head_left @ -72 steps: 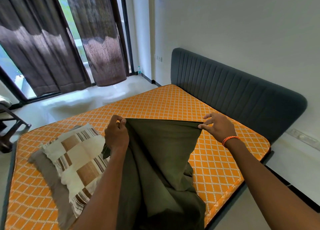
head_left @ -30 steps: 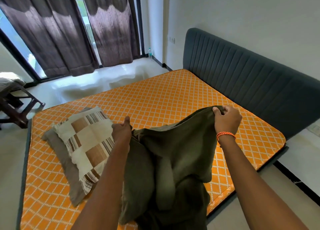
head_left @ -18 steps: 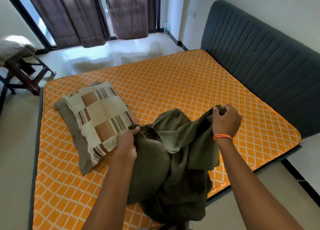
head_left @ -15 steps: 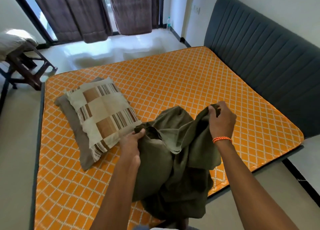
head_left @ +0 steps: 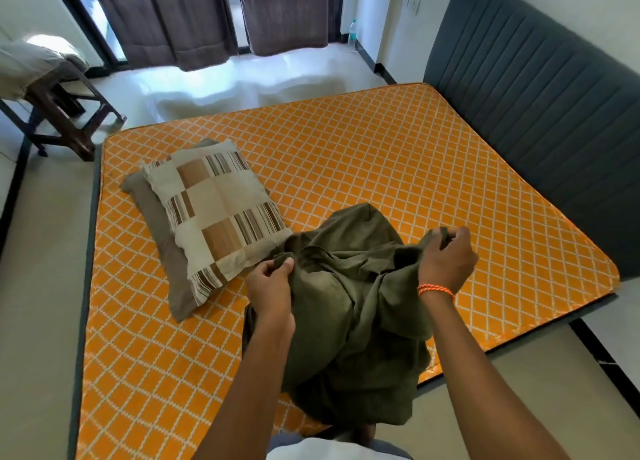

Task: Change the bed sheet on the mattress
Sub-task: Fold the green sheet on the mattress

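Note:
A bare orange mattress [head_left: 363,155] with a white diamond pattern fills the middle of the view. A bunched olive-green sheet [head_left: 349,317] hangs over its near edge and spills onto it. My left hand [head_left: 270,281] pinches a fold of the sheet's edge close to the pillow. My right hand [head_left: 446,259], with an orange thread band on the wrist, grips another part of the edge farther right. The sheet sags in loose folds between the two hands.
A checked beige-and-brown pillow [head_left: 214,207] lies on a grey pillow [head_left: 152,210] at the mattress's left. A dark grey padded headboard [head_left: 540,113] runs along the right. A wooden chair [head_left: 62,113] stands at far left, brown curtains [head_left: 207,13] hang behind, and a bottle [head_left: 352,32] stands by the wall.
The sheet was held up and spread between my hands; now it is lowered and bunched on the mattress. Both hands have dropped, and the view has tilted down.

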`<state>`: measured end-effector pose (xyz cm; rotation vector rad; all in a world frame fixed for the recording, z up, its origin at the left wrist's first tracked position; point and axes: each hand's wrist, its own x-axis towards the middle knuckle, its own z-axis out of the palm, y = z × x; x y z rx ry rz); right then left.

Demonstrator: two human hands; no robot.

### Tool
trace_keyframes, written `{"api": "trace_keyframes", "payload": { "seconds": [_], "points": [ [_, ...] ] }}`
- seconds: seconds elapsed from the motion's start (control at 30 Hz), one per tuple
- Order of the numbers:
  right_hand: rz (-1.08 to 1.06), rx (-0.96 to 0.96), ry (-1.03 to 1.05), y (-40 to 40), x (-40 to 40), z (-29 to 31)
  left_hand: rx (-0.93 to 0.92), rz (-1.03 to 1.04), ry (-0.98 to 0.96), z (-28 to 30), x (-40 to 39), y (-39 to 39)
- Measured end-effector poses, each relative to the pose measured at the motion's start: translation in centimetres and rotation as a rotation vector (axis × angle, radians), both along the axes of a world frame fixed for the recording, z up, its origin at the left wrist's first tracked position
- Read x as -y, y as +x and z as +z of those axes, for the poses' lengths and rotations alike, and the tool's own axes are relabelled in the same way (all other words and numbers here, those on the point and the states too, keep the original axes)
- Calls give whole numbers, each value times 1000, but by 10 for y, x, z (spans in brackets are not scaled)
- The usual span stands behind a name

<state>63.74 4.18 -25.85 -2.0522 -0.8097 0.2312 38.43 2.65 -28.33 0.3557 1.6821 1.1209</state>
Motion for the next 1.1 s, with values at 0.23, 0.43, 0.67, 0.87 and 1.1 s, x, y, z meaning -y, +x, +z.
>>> {"api": "trace_keyframes", "payload": {
  "seconds": [0.23,0.43,0.67,0.87,1.1],
  "points": [
    [484,-16,-6,-55,31,-10,-41,-114,49,6,29,35],
    [779,124,-102,-96,54,-15,62,-209,84,10,54,51],
    [777,142,-69,-107,79,-21,214,-149,19,13,69,47],
    [742,154,10,-117,99,-29,393,-64,-16,17,79,41],
    [749,219,-39,-127,112,-42,431,-80,-34,7,93,32]
  ]
}}
